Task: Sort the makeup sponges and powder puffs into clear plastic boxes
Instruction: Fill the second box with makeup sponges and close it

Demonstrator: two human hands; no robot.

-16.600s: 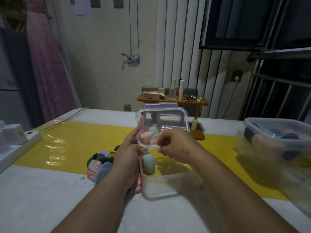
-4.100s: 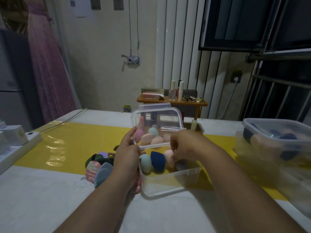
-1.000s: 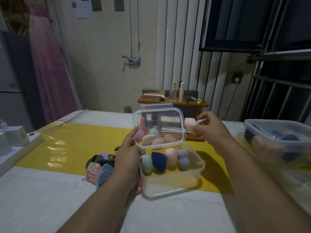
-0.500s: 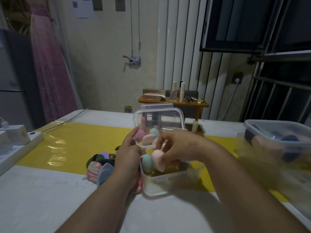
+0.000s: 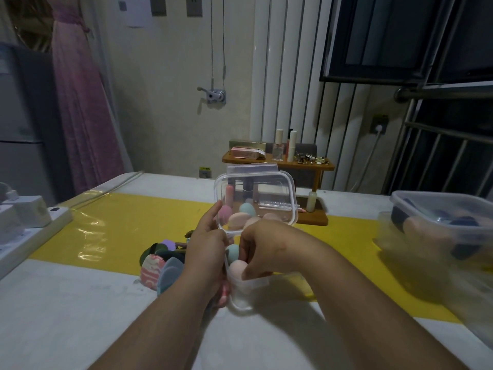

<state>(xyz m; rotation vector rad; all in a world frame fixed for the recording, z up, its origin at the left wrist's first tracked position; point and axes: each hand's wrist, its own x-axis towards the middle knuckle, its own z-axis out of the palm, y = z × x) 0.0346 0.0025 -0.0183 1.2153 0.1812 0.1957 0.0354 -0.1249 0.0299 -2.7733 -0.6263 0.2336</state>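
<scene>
A small clear plastic box (image 5: 241, 300) stands on the table in front of me, its hinged lid (image 5: 256, 193) raised upright. My left hand (image 5: 206, 249) grips the box at its left rim, near the hinge. My right hand (image 5: 262, 249) reaches into the box and holds a pale pink sponge (image 5: 237, 267) at the front left, next to a teal sponge (image 5: 232, 251). Reflections of sponges show in the lid. A heap of powder puffs (image 5: 162, 260) lies left of the box. The rest of the box's contents are hidden by my right hand.
A larger clear tub (image 5: 440, 209) with dark and beige puffs stands at the right on another container. A small wooden shelf (image 5: 277, 162) with cosmetics stands behind the box. A white power strip (image 5: 29, 228) lies at the left edge. A yellow mat (image 5: 120, 225) crosses the table.
My right hand has moved lower and nearer the box's front left corner, bringing the pale pink sponge down inside the box. The left hand has stayed at the lid.
</scene>
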